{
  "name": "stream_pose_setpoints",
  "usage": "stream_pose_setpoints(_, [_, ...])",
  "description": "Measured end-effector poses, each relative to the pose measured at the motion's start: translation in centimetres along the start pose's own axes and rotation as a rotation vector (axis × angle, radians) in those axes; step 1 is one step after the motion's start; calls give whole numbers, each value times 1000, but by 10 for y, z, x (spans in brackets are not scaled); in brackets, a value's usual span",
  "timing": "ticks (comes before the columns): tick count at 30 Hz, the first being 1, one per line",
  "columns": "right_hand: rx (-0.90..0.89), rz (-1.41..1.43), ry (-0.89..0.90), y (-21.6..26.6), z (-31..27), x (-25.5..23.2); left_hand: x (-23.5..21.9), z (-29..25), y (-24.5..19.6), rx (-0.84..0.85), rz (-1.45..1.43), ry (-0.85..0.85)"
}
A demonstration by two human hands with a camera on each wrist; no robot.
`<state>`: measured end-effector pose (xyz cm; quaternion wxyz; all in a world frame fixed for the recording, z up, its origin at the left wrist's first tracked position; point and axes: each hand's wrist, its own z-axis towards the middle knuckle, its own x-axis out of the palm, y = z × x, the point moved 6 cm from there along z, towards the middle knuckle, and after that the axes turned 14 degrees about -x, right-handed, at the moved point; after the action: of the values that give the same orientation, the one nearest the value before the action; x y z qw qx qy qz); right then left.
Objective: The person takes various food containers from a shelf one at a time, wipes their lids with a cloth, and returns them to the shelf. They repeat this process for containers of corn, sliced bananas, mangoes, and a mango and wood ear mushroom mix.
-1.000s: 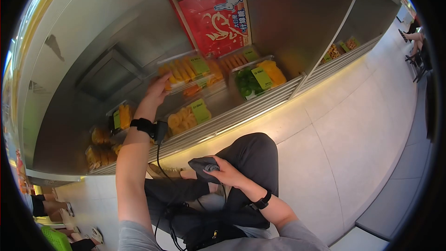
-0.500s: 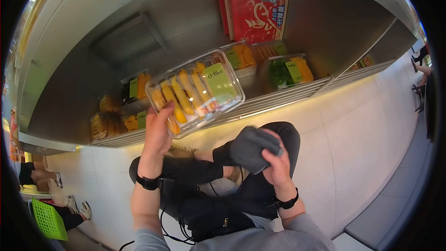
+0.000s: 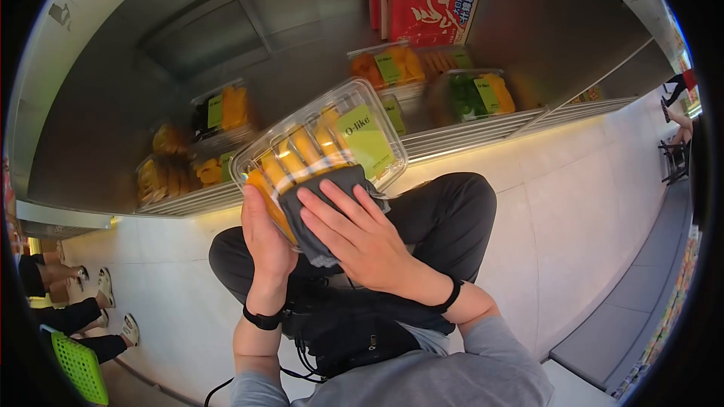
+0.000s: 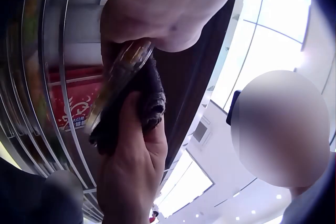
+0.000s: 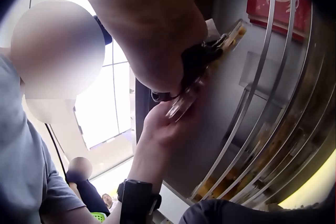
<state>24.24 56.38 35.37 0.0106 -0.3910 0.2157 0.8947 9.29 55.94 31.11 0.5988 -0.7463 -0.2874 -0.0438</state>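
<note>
My left hand grips the lower left corner of a clear plastic box, thumb along its edge. Sliced yellow fruit shows through the lid, beside a green O-like label. On the lid's lower part lies a dark grey cloth. My right hand presses this cloth flat with straight fingers, covering much of it. From the left wrist view, the tilted box and the cloth are seen edge-on between both hands.
A metal shelf ahead bears several fruit boxes, including one with green and yellow fruit. Red packages lean at its back. A green basket and other people's feet are at lower left.
My left hand has taken the fruit box from the shelf and brought it over my lap. My right hand has moved left, laying the cloth onto the lid, its fingers now straightened.
</note>
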Motion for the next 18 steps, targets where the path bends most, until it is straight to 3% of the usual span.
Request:
stream_pose_setpoints(2, [9,-83,67,-7,-18,0,-3,-4,-2,42,29,-92])
stream_pose_setpoints(4, [155,-155,-94,-36,-24,-18,-3,-9,7,12,5,-11])
stream_pose_setpoints(6, [253,-144,-132,-56,-22,-29,2,-12,17,34,165,7])
stream_pose_setpoints(8, [220,-132,-127,-48,-4,-31,15,-16,21,20,189,50])
stream_pose_setpoints(12, [33,14,-87,-15,9,-11,9,-9,26,-48,77,-52])
stream_pose_setpoints(15, [-31,60,-18,-3,-9,-10,5,-10,22,-97,45,-15])
stream_pose_setpoints(18, [-59,26,108,-14,-31,-14,1,-9,18,-50,25,-93])
